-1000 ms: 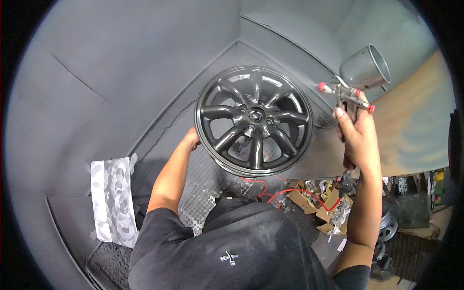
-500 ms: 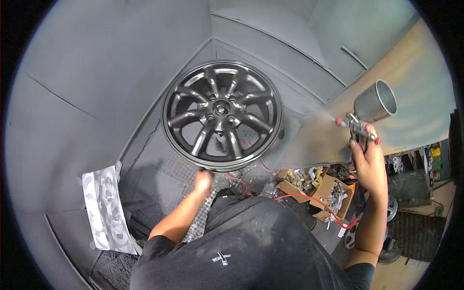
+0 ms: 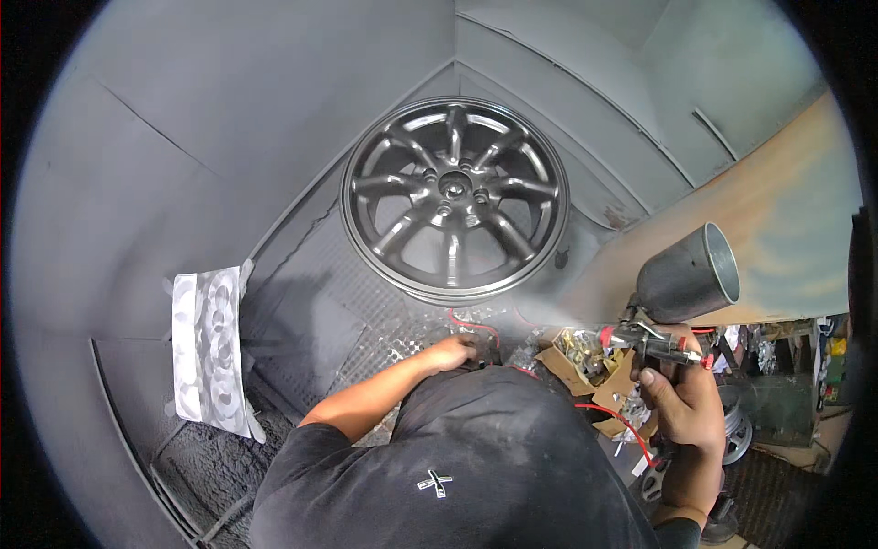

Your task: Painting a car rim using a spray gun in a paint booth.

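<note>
A dark glossy alloy wheel (image 3: pixel 455 270) with several spokes lies face up ahead of me, raised above the floor. My right hand (image 3: pixel 684 403) is wrapped round the handle of a spray gun (image 3: pixel 649 340) with a grey metal cup (image 3: pixel 681 274) on top. Pale mist fans out leftward from its nozzle, toward the wheel's near edge. Close to my shirt, my left hand (image 3: pixel 453 351) is below that near edge and apart from the rim. Its fingers are curled, and what they may hold is hidden in the dark area there.
Grey booth walls (image 3: pixel 274 110) enclose the wheel at left and back. A tan panel (image 3: pixel 768 238) stands at right. Cardboard boxes (image 3: pixel 567 371) of scrap sit below it, near a red hose (image 3: pixel 622 423). A white sheet with swirl marks (image 3: pixel 208 352) stands at left.
The spray gun has come down and nearer to me, its mist now low by the near rim. My left hand has drawn back from under the rim. The wheel's spokes have turned.
</note>
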`<state>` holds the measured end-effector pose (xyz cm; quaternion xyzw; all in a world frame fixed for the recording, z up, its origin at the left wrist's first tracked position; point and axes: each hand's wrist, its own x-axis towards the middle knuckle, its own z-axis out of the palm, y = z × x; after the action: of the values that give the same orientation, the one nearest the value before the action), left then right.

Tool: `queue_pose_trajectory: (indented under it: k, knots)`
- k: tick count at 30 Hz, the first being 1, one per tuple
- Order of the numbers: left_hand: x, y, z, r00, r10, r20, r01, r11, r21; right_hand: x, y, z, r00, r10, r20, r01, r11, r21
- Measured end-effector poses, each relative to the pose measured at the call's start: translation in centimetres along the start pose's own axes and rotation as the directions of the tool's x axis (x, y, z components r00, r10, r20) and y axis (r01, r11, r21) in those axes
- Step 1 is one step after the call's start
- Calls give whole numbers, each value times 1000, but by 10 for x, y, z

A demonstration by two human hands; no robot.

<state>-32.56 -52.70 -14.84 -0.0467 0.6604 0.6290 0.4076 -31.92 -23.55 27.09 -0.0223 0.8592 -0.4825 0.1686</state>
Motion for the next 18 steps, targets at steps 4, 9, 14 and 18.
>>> queue_pose_trajectory:
  k: [4,9,14,18]
  knots:
    - [-10,-27,-43,947,-272,-174,124,804,-582,11,1,6,982,-187,12,188,979,-74]
    - [-11,-42,-189,745,-96,-660,-400,728,-557,33,-23,13,931,-231,-284,257,964,59]
    - [-13,-24,-166,798,-147,-584,-348,679,-647,35,-10,1,883,-351,-313,307,934,-181]
    - [-6,13,-55,924,-212,-319,-124,624,-771,21,-17,10,946,-189,-263,205,978,34]
